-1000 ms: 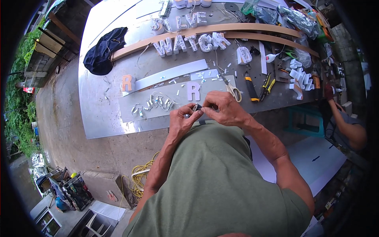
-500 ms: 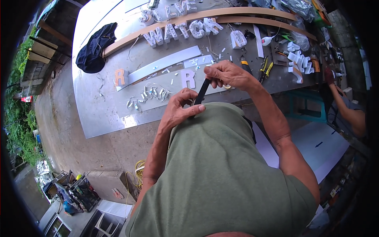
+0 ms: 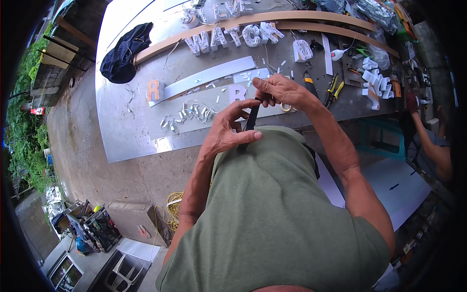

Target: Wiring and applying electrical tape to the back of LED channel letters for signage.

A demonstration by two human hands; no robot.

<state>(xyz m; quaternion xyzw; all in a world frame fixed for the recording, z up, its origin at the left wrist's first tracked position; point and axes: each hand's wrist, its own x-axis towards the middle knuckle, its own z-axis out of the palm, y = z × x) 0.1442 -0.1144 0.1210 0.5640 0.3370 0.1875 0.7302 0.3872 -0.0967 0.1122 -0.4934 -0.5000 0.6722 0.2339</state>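
One concrete floor (image 3: 82, 141) lies beside a metal surface (image 3: 127, 146) carrying curved brown bands (image 3: 311, 16), white letters (image 3: 217, 37) and pliers (image 3: 333, 92). At its near edge, the left hand (image 3: 226, 127), thumb across, holds a black strip (image 3: 252, 119); the right hand (image 3: 283, 92) pinches its upper end. Barely showing a second ago, the strip now stretches between them, leaving its upper part exposed.

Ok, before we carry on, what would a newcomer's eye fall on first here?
Probably the black strip between the left hand and the right hand, in front of the green shirt. Next, likely, the row of thick white letter-shaped pieces toward the far side of the metal table. The bunched dark cloth also stands out, on the table's left side.
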